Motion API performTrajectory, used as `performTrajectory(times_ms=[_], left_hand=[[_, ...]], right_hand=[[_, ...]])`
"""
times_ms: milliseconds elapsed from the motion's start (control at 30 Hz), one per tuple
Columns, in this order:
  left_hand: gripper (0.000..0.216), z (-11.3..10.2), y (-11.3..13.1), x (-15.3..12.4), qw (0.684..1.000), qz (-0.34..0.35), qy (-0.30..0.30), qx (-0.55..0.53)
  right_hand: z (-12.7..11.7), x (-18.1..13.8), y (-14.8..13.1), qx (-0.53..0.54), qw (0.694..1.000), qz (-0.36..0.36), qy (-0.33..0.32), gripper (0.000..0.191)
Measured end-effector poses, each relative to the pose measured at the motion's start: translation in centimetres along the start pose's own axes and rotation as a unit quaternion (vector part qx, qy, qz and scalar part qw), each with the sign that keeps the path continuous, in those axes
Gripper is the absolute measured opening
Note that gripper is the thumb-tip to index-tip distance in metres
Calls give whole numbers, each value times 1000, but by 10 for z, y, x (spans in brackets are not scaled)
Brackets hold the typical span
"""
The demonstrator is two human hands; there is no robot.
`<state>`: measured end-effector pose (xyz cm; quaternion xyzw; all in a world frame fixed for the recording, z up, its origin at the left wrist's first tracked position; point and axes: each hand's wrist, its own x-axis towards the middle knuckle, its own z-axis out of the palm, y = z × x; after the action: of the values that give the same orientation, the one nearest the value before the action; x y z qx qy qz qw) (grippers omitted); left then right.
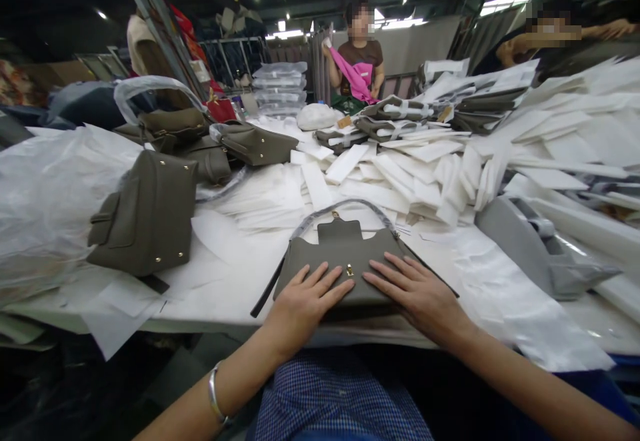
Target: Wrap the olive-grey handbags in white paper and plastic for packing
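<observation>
A grey-green handbag [333, 251] lies at the front edge of the white table, a small gold clasp [350, 269] in the middle of its near face. Its flap [340, 233] points away from me, and the wrapped handle [345, 205] arches behind it. Flat on the bag, left of the clasp, rests my left hand [311, 294] with fingers spread. My right hand [413, 287] lies on the other side of the clasp, its fingers likewise stretched out. Neither hand grips anything. The bag's underside is hidden.
Several similar handbags [150, 211] and clear plastic wrapping [55, 194] crowd the left. White padding sheets [390, 174] are heaped across the back and right. A grey bag [517, 244] sits at right. Beyond the table a person [357, 61] holds pink cloth; another person leans at far right.
</observation>
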<state>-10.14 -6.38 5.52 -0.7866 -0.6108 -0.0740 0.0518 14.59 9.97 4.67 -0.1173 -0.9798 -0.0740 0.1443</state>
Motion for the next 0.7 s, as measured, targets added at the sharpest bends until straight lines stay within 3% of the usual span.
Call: performTrajectory(times_ms=[100, 200, 300, 400, 500, 600, 700], left_hand=[[60, 15, 1, -14, 1000, 3, 6, -23], [68, 17, 7, -19, 997, 12, -7, -75], [72, 20, 15, -15, 994, -8, 3, -113], [71, 27, 21, -9, 990, -24, 28, -136], [68, 30, 24, -9, 987, -30, 53, -146], [61, 29, 24, -13, 985, -35, 83, -148], [56, 29, 24, -14, 983, -40, 107, -144]], right_hand=[[20, -16, -14, 14, 1000, 15, 19, 73], [27, -26, -24, 31, 999, 37, 24, 70], [26, -26, -21, 30, 998, 34, 36, 74], [14, -11, -11, 50, 998, 7, 47, 60], [-6, 27, -6, 128, 990, 8, 60, 29], [-18, 94, -17, 240, 969, 37, 50, 25], [-6, 171, -46, 354, 935, 24, -19, 23]])
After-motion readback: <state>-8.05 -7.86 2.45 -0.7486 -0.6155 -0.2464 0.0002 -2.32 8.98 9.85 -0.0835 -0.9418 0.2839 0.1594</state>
